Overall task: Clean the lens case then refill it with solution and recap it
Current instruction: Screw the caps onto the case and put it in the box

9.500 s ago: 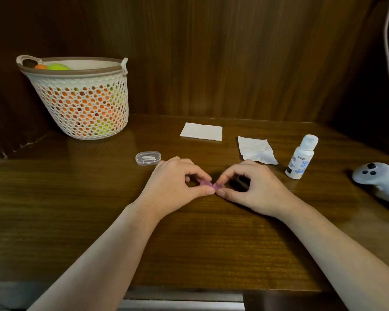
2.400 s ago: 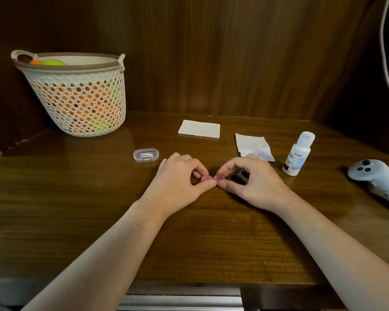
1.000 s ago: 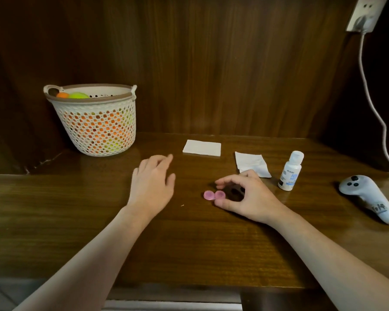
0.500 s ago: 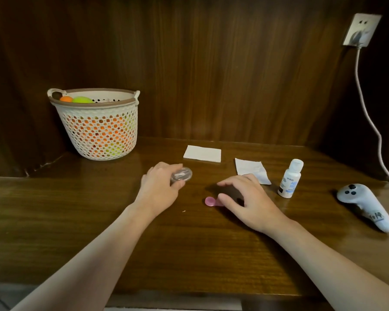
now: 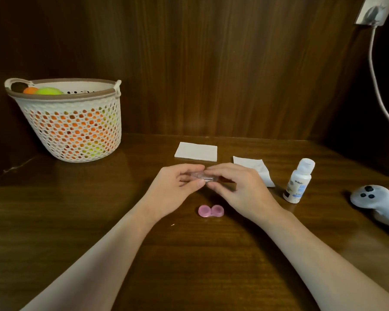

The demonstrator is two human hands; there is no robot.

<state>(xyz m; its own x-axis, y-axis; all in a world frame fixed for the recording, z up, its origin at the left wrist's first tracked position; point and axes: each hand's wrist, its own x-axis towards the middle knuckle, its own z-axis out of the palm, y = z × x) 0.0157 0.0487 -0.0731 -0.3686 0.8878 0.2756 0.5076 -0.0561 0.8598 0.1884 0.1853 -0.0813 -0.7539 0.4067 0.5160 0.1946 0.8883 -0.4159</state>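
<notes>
On the brown wooden table [image 5: 76, 221], both hands pinch a small clear box [image 5: 203, 176]: left hand [image 5: 174, 187], right hand [image 5: 236, 189]. The pink lens case [image 5: 211, 211] lies sideways at six o'clock, nearer the right hand.

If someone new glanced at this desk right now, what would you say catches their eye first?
Probably the two hands meeting at the centre of the wooden desk, the left hand and right hand both pinching a small clear plastic case. Just in front of them lies the pink lens case, caps on. At the back left stands a white perforated basket holding orange and green balls.
</notes>
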